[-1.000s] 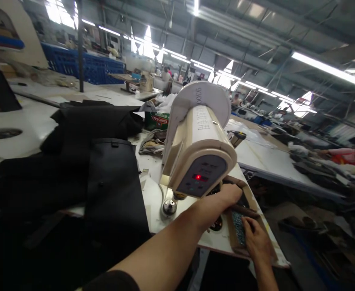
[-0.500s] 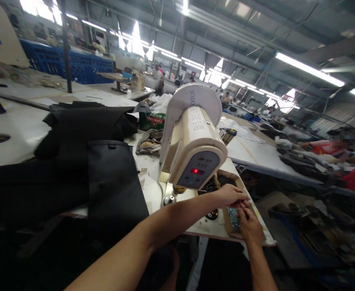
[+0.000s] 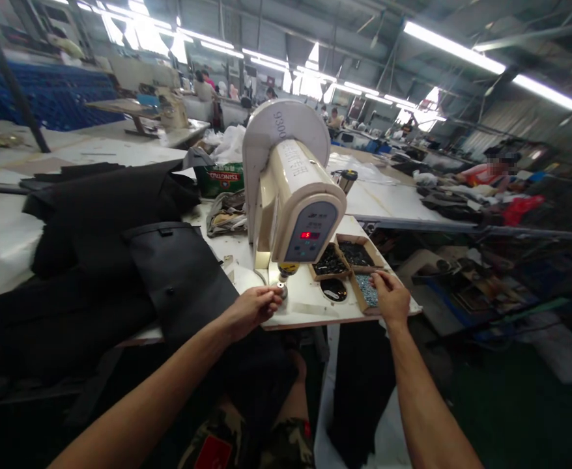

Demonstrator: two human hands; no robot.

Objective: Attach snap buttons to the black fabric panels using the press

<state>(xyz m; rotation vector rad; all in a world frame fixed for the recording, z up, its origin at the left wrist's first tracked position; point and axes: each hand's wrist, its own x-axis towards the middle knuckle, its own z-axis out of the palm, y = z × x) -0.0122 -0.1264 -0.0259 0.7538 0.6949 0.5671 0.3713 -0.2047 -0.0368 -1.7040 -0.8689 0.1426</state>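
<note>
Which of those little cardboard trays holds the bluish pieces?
The front tray, by the right hand; the left tray and back tray hold black pieces instead.

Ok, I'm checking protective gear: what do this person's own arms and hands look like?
The left hand and right hand wear no gloves, and no watch or band shows. The left forearm and right forearm are bare too, with no sleeve in view. Whether there are rings, I cannot tell.

Cream machine (image 3: 266,221) here, grey-blue panel (image 3: 321,225) w/ red digit (image 3: 307,235)! Plain blk fabric (image 3: 183,286), wht tabletop (image 3: 293,314), grn box (image 3: 210,184) w/ wht lettering, brn tray (image 3: 357,294), blue-grey bits (image 3: 365,288), blk bits (image 3: 355,253), camo shorts (image 3: 290,443) w/ red patch (image 3: 212,453), blue crates (image 3: 85,91)!
</note>
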